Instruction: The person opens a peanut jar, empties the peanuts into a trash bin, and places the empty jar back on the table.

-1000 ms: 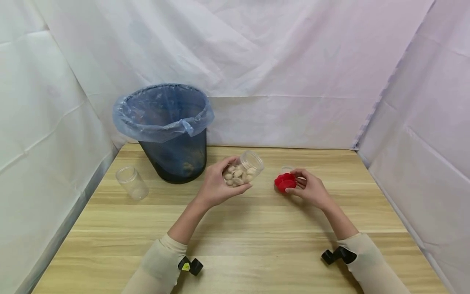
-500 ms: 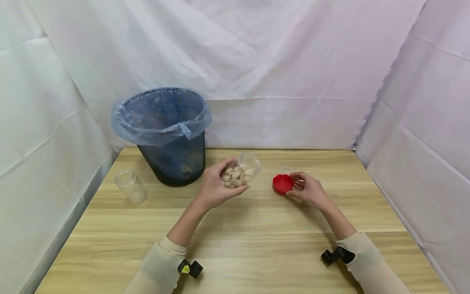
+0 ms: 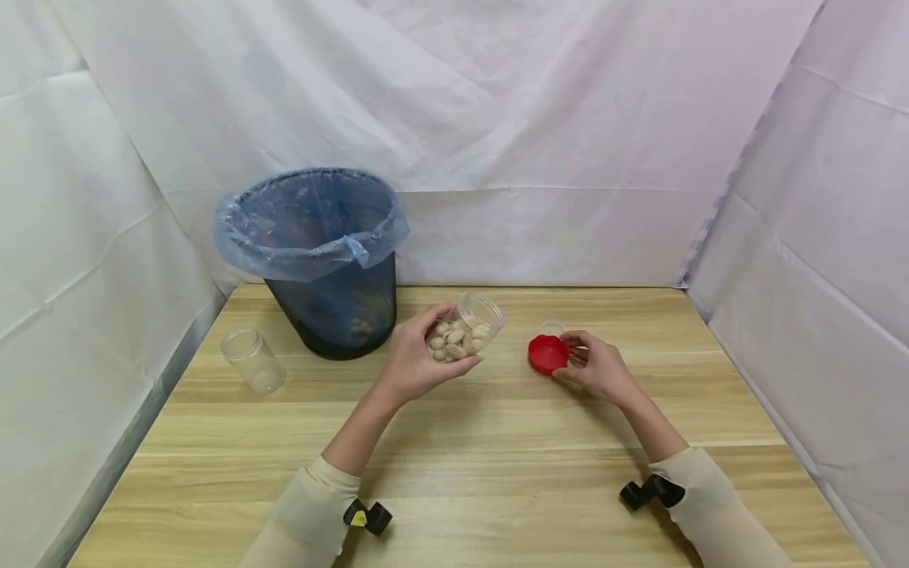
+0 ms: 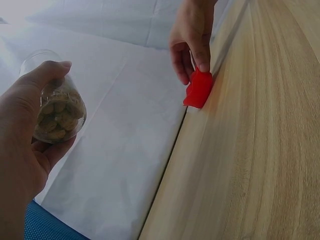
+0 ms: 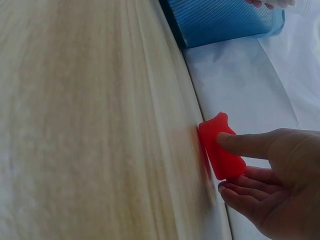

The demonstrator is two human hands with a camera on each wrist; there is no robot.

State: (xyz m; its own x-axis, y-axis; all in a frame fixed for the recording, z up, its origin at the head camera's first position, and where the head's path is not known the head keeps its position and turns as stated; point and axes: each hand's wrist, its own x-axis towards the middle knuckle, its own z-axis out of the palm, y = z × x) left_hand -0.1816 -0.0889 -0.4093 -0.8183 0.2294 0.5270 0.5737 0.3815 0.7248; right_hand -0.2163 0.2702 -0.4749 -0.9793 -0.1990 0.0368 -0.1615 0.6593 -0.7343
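Note:
My left hand [image 3: 419, 355] grips a clear jar [image 3: 480, 313] above the table. The jar is tilted with its uncovered mouth toward the upper right, and pale oval nuts [image 3: 454, 341] lie inside. In the left wrist view the thumb and fingers wrap round the jar [image 4: 62, 107]. To the right, my right hand [image 3: 598, 367] pinches a red scalloped lid [image 3: 548, 355] by its side, its hollow face toward the head camera. The right wrist view has the thumb on the lid [image 5: 222, 150], close to the tabletop; whether they touch I cannot tell.
A dark bin [image 3: 341, 308] with a blue plastic liner [image 3: 312, 256] stands at the back left. A second clear jar [image 3: 253, 363] without a lid is left of it. Behind the red lid lies a small clear round thing [image 3: 552, 326]. White cloth [image 3: 540, 118] hangs round the table.
The red lid has turned a little in my right hand, so its hollow face shows more fully. The left hand and the jar stay nearly still. The head view has shifted slightly.

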